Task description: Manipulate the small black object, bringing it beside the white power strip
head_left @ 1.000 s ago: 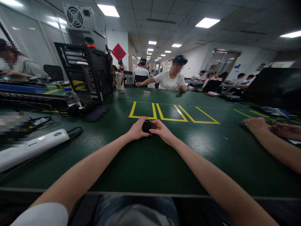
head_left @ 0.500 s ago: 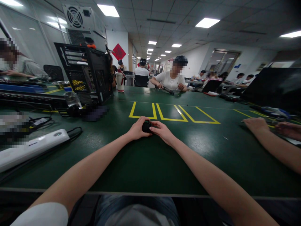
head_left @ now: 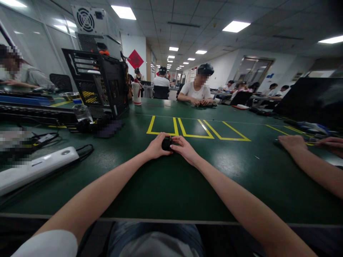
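Note:
Between my two hands, a small round black object stands at the middle of the green table; its exact kind is too dark to make out. My left hand wraps round its left side, fingers behind and thumb in front. From the right, my right hand closes on it with thumb and fingertips. Part of its surface is hidden by the fingers. Just beyond my hands, yellow tape outlines mark the tabletop.
At left lie a white power strip and its cable. Behind it stand an open black computer case, a plastic bottle and a paper cup. A neighbour's hands work at right. Another person sits opposite.
My hands and the black object stay almost still. Across the table, the person has lowered the dark tool and brought both hands together. The neighbour's hands at right have shifted slightly.

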Motion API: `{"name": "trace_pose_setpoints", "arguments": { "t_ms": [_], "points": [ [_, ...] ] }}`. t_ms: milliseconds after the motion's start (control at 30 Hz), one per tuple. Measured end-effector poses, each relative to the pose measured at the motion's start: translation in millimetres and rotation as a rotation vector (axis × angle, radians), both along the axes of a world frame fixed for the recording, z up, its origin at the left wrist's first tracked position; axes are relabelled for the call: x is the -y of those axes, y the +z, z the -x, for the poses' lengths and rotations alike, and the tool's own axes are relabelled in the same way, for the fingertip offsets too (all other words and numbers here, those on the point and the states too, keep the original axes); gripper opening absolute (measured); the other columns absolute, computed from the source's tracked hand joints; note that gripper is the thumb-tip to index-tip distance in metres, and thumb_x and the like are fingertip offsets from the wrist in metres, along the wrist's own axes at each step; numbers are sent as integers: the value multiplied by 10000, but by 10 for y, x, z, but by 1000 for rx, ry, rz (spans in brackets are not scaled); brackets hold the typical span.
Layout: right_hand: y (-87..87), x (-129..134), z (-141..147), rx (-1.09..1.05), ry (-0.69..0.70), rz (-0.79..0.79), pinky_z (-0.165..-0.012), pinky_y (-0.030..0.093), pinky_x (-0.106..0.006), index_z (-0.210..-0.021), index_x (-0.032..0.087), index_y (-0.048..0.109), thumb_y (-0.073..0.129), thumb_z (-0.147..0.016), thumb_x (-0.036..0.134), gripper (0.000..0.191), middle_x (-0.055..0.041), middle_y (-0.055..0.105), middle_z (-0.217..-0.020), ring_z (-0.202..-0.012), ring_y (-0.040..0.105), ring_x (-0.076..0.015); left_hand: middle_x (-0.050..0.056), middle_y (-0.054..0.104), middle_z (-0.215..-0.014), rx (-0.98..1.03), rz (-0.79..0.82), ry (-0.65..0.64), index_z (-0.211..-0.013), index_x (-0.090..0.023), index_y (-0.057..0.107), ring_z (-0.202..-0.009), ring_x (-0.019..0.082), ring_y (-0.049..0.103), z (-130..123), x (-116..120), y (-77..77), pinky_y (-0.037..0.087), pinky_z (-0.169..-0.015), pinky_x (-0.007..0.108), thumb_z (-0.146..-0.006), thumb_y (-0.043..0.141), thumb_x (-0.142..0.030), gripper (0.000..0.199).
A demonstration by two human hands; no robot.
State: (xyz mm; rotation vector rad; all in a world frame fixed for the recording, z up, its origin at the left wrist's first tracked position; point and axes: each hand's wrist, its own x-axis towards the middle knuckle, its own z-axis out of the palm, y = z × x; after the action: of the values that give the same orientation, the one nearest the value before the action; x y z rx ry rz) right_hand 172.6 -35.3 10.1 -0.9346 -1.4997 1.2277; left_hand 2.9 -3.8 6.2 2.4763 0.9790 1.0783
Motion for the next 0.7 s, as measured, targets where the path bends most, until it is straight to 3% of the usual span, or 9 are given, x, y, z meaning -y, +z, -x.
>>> {"name": "trace_pose_setpoints", "arguments": {
  "t_ms": [100, 467, 700],
  "points": [
    [2, 1, -4, 9, 16, 5, -864, 402, -377, -1012, 240, 506, 632, -661, 237, 373, -27, 543, -1015, -967, 513, -170, 39, 465, -1066, 4, 2, -9, -1090, -226, 388, -958, 206, 486, -1, 1, 4, 425, -814, 355, -580, 692, -345, 605],
    [-25, -1, 20, -16, -4, -62, -841, 420, -358, -866, 214, 538, 629, -657, 240, 229, -8, 537, -991, -891, 547, -143, 39, 467, -1064, -3, 17, -2, -1084, -226, 390, -959, 209, 490, 2, 30, 31, 426, -808, 364, -582, 691, -337, 595],
    [-15, -32, 33, 6, -58, -9, -871, 404, -389, -988, 216, 522, 657, -617, 221, 395, -39, 556, -1016, -931, 539, -166, 36, 473, -1049, 16, -7, -13, -1078, -224, 392, -964, 205, 489, 0, 22, 22, 417, -835, 361, -570, 700, -317, 602]
  ]
}}
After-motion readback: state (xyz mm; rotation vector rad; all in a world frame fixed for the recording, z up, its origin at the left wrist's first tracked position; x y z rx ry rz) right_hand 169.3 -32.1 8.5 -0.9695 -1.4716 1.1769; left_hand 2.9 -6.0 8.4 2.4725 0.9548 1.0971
